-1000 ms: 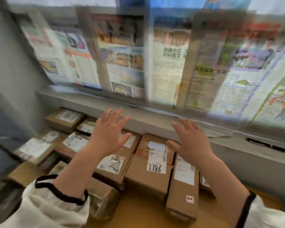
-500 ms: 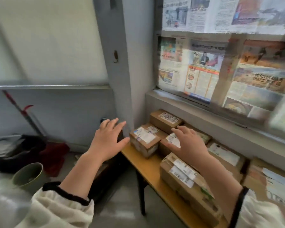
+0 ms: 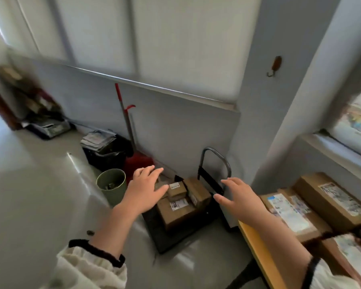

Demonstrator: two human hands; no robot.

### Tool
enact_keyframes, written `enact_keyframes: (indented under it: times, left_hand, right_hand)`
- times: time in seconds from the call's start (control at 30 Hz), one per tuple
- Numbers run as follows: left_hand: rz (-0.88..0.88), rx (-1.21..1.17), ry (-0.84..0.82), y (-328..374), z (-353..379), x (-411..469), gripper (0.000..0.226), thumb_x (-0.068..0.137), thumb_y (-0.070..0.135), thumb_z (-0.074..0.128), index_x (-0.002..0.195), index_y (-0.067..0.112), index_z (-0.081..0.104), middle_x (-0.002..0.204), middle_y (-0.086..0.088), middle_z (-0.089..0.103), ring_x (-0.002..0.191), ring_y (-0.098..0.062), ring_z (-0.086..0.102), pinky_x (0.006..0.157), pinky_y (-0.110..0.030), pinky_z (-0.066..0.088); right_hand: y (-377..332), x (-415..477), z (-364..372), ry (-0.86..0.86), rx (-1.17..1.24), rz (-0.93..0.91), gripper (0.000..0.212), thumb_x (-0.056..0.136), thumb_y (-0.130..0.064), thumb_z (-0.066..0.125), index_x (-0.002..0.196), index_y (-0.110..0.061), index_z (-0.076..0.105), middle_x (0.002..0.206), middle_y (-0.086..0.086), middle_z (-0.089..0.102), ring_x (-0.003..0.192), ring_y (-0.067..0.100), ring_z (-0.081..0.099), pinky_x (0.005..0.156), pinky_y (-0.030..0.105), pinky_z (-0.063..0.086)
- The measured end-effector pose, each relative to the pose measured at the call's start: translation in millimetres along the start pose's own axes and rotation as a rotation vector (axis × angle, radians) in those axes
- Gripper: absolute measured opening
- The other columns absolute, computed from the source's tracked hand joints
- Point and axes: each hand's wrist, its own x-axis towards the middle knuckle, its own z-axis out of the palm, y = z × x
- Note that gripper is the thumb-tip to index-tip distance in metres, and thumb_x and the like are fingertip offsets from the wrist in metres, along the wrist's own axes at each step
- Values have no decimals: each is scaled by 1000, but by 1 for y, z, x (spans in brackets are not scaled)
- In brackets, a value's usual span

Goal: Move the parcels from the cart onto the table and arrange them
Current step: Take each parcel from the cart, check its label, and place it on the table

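A black flat cart (image 3: 175,236) with a metal handle (image 3: 215,161) stands on the floor by the wall. On it lie several brown cardboard parcels: a large one (image 3: 177,213), a small one (image 3: 176,189) on top, and another (image 3: 197,191) behind. My left hand (image 3: 144,190) hovers above the cart's left side, fingers spread and holding nothing. My right hand (image 3: 240,199) hovers to the right of the parcels, also spread and empty. At the right, more labelled parcels (image 3: 290,213) lie on the yellow-edged table (image 3: 256,249).
A green bucket (image 3: 112,185) stands left of the cart. Behind it are a red broom (image 3: 125,122) and a black bin with papers (image 3: 104,149). A scale (image 3: 50,128) sits at far left on the grey floor. A window sill runs above the table.
My view has swung left from the parcels on the table to the cart on the floor. Both hands stay spread and empty, and hover over the cart's parcels.
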Motion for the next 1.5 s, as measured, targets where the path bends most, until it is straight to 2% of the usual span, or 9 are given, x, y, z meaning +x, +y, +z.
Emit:
enact_keyframes:
  times: [0.33, 0.63, 0.83, 1.03, 1.13, 1.3, 1.37, 1.43, 1.5]
  left_hand:
    - [-136, -28, -89, -55, 39, 172, 57, 92, 45, 47, 144, 28, 32, 151, 1, 28, 139, -24, 18, 110, -43, 27]
    - [-254, -158, -332, -118, 106, 281, 53, 94, 39, 48, 142, 22, 36, 146, -1, 36, 136, -26, 24, 110, -39, 26]
    - [-352, -461, -230, -138, 168, 362, 32, 94, 20, 50, 125, 18, 55, 123, -1, 57, 114, -17, 52, 95, -30, 42]
    - [-841, -924, -313, -156, 287, 443, 26, 96, 18, 50, 121, 13, 55, 121, -7, 58, 99, -19, 56, 79, -29, 46]
    - [-930, -1029, -305, -186, 359, 459, 30, 96, 16, 51, 125, 10, 53, 105, 0, 59, 85, -9, 55, 68, -20, 46]
    - [-1073, -1110, -281, -237, 476, 466, 39, 97, 26, 49, 134, 15, 46, 130, -7, 53, 111, -19, 52, 93, -33, 42]
    - [-1162, -1228, -276, -251, 516, 466, 43, 97, 31, 47, 137, 16, 42, 121, -2, 56, 111, -21, 53, 98, -40, 40]
    - [-1236, -1332, -292, -261, 548, 465, 41, 97, 36, 47, 132, 17, 47, 100, 5, 59, 95, -18, 57, 96, -42, 44]
    - [-1232, -1409, -324, -266, 571, 467, 35, 96, 38, 47, 123, 18, 57, 101, 0, 66, 96, -20, 61, 88, -41, 48]
  right_hand:
    - [2, 236, 31, -144, 64, -35, 61, 91, -49, 49, 143, -22, 34, 149, -2, 34, 134, 18, 36, 105, 35, 37]
    - [20, 362, 98, -333, 171, 162, 58, 92, -44, 50, 142, -17, 37, 145, 2, 41, 132, 19, 40, 105, 34, 36]
    - [56, 440, 138, -287, 245, 312, 50, 93, -43, 49, 136, -17, 46, 136, 3, 51, 124, 20, 48, 99, 33, 41]
    - [99, 528, 257, -464, 335, 421, 44, 94, -37, 50, 132, -14, 50, 132, 4, 55, 120, 19, 51, 98, 30, 40]
    - [138, 555, 334, -520, 335, 479, 34, 96, -31, 48, 124, -14, 54, 118, 3, 59, 105, 16, 54, 88, 27, 42]
    - [185, 575, 461, -499, 401, 459, 30, 98, -20, 44, 126, -15, 50, 117, -1, 58, 103, 15, 55, 83, 22, 47]
    - [192, 580, 502, -505, 382, 392, 35, 97, -18, 45, 131, -19, 45, 111, -5, 56, 99, 11, 56, 77, 19, 50]
    - [197, 587, 537, -460, 318, 345, 40, 94, -18, 47, 133, -21, 41, 118, -2, 57, 103, 13, 58, 87, 33, 54]
    - [199, 595, 559, -392, 250, 354, 46, 91, -18, 47, 136, -17, 38, 122, 4, 55, 105, 18, 58, 89, 36, 53]
